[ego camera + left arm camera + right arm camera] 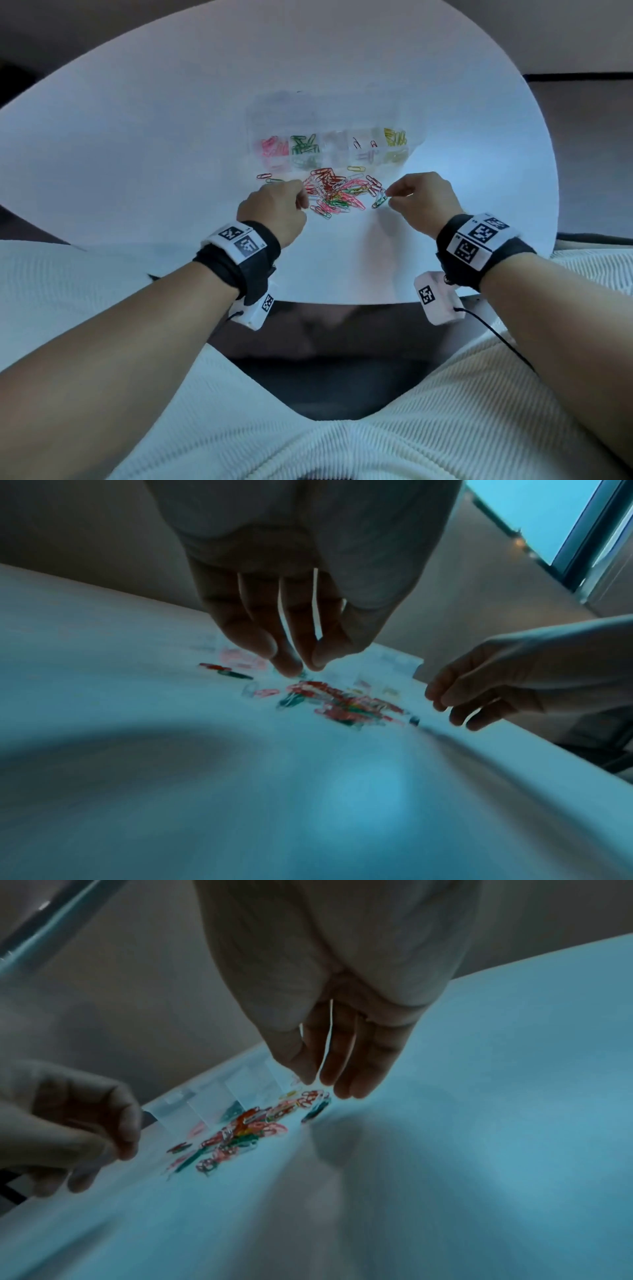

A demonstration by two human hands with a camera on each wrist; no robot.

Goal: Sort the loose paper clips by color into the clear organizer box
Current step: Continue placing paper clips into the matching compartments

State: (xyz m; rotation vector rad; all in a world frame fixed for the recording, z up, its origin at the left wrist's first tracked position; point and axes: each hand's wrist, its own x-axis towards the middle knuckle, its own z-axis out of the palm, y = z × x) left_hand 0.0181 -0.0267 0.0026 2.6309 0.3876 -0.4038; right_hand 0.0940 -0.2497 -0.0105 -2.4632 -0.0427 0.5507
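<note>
Hands: my left hand point(279, 205) pinches at the pile's left edge, contents hidden; my right hand point(419, 198) pinches a green clip point(379, 200).
Clips: loose paper clips point(337, 192) heaped mid-counter point(137, 154); light, slippery, tangling; pinch one loop.
Beyond: clear organizer box point(329, 145), partly sorted.
</note>
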